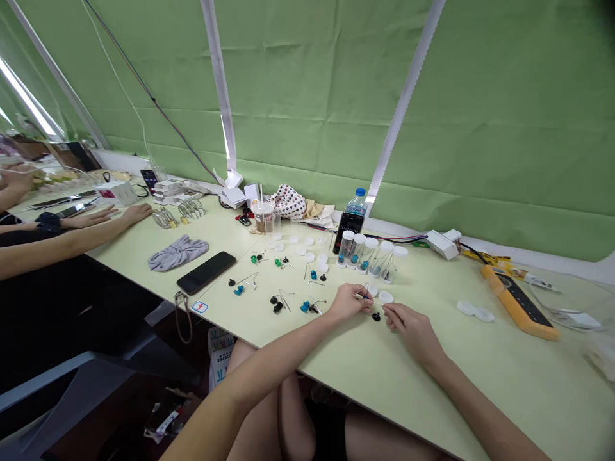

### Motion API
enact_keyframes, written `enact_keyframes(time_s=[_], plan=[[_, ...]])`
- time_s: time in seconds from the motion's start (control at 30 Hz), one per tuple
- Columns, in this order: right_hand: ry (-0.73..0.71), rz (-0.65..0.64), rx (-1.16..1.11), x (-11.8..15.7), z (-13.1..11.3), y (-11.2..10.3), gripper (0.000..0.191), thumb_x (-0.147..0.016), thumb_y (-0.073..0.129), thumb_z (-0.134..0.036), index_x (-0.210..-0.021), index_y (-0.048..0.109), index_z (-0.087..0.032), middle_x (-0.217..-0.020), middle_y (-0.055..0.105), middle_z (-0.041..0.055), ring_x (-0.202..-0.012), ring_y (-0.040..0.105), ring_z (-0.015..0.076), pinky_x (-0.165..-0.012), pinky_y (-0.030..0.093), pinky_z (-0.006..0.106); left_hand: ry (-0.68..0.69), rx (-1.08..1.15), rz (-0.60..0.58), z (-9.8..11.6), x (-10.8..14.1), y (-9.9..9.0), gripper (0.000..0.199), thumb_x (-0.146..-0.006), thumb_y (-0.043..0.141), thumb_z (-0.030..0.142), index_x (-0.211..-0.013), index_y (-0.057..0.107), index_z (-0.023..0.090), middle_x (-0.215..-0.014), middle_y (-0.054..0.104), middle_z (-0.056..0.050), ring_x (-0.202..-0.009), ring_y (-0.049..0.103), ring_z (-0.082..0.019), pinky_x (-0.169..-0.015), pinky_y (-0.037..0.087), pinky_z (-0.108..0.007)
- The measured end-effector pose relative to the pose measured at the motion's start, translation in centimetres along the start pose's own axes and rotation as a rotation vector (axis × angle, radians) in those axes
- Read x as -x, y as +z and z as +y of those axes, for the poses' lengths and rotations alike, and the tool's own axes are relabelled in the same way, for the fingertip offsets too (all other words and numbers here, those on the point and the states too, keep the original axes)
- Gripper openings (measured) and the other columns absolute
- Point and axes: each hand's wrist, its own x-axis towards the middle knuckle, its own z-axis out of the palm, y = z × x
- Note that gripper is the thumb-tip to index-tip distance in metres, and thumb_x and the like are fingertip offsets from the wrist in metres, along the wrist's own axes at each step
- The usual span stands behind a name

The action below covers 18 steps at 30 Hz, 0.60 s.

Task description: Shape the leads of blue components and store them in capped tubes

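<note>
My left hand [346, 303] pinches a thin metal wire with a small blue piece [365, 297] at the table's middle. My right hand [412, 331] comes in from the right, its fingertips closed on the wire's far end. Just below the fingertips lies a small black piece [376, 316], and a white plastic cap [385, 297] lies just beyond them. Several wire-and-bead assemblies [307, 306] in black, blue and green are scattered left of my left hand. Several clear tubes with white caps [365, 257] holding teal pieces stand farther back.
A co-worker's hands [134, 212] rest at the far left of the pale green table [461, 358], near glass parts [189, 208]. A black phone [206, 272], grey cloth [177, 253], water bottle [356, 202] and yellow multimeter [519, 301] stand around. Green blinds [504, 115] hang behind.
</note>
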Motion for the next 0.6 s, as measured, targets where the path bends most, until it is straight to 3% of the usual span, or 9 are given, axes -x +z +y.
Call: enact_keyframes(time_s=[0.2,0.33,0.6], plan=[[0.154,-0.034,-0.147,0.0,-0.8,0.2,0.037,-0.087,0.039,-0.052,-0.084,0.060,-0.021,-0.065,0.063,0.0020,-0.051,0.058,0.0143,-0.057,0.051,0.028,-0.014,-0.017,-0.005,0.0,0.0,0.0,0.017,-0.064,0.068,0.023,-0.073,0.061,0.010,-0.071,0.062,-0.004,-0.061,0.062,-0.014,-0.061,0.050,-0.026],[0.139,-0.003,-0.148,0.0,-1.0,0.3,0.038,-0.088,0.038,-0.051,-0.096,0.059,-0.020,-0.067,0.063,0.0026,-0.052,0.058,0.0144,-0.056,0.051,0.027,-0.023,-0.006,0.016,0.1,0.0,0.0,0.018,-0.065,0.068,0.023,-0.074,0.061,0.010,-0.069,0.061,-0.003,-0.060,0.063,-0.015,-0.059,0.050,-0.025],[-0.322,0.017,0.328,-0.2,0.7,0.0,0.034,-0.093,0.034,-0.029,-0.120,0.052,-0.020,-0.104,0.063,0.0116,-0.095,0.061,0.0235,-0.081,0.050,0.037,-0.056,0.108,0.060,0.9,0.1,0.0,0.020,-0.062,0.072,0.023,-0.070,0.059,0.009,-0.068,0.061,-0.003,-0.059,0.061,-0.013,-0.062,0.052,-0.029]])
